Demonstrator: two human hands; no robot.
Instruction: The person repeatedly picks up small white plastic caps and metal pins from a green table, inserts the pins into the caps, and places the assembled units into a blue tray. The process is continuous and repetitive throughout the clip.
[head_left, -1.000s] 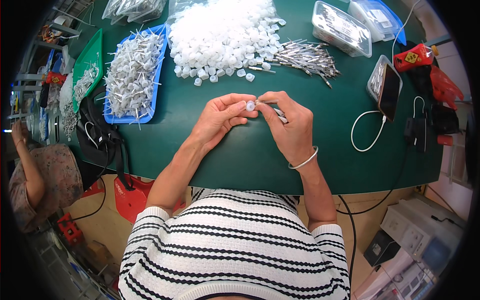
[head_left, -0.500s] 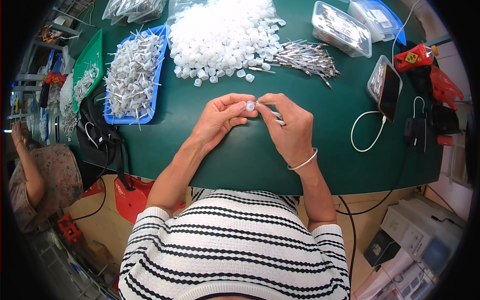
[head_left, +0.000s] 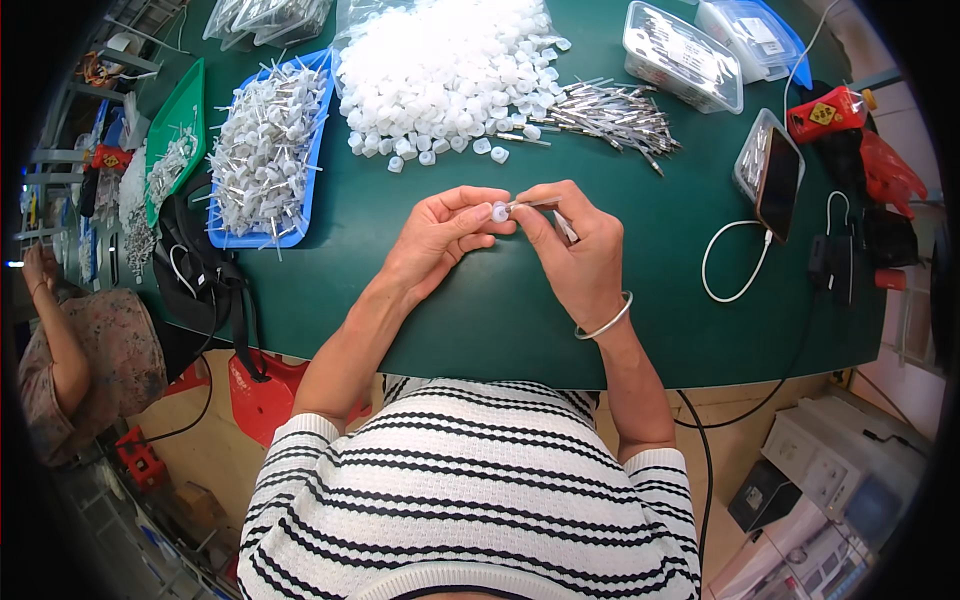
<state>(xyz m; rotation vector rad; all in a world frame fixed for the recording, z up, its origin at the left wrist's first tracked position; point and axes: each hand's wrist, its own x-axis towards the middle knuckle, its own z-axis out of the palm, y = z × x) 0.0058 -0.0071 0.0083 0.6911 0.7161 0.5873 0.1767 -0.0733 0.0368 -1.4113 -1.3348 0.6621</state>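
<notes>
Between the thumb and fingers of my left hand [head_left: 450,232] is a small white plastic cap [head_left: 500,212]. My right hand [head_left: 585,250] pinches a thin metal-and-white rod [head_left: 538,203], its tip at the cap; how far it sits inside cannot be seen. More rods [head_left: 567,228] are tucked in the right palm, partly hidden by fingers. Beyond my hands lies a big heap of white caps [head_left: 440,80], with a pile of loose rods [head_left: 620,118] to its right. At the left, a blue tray [head_left: 300,235] is full of caps with rods in them.
A green tray [head_left: 190,95] and a black bag [head_left: 190,255] lie left, near a co-worker's arm [head_left: 60,340]. Clear tubs [head_left: 685,55] stand back right. A phone [head_left: 778,190] with a white cable leans on another tub; a red bottle [head_left: 828,113] is beyond.
My right hand has turned slightly, and its fingers have shifted on the rod at the cap. My left hand stays in place with the cap.
</notes>
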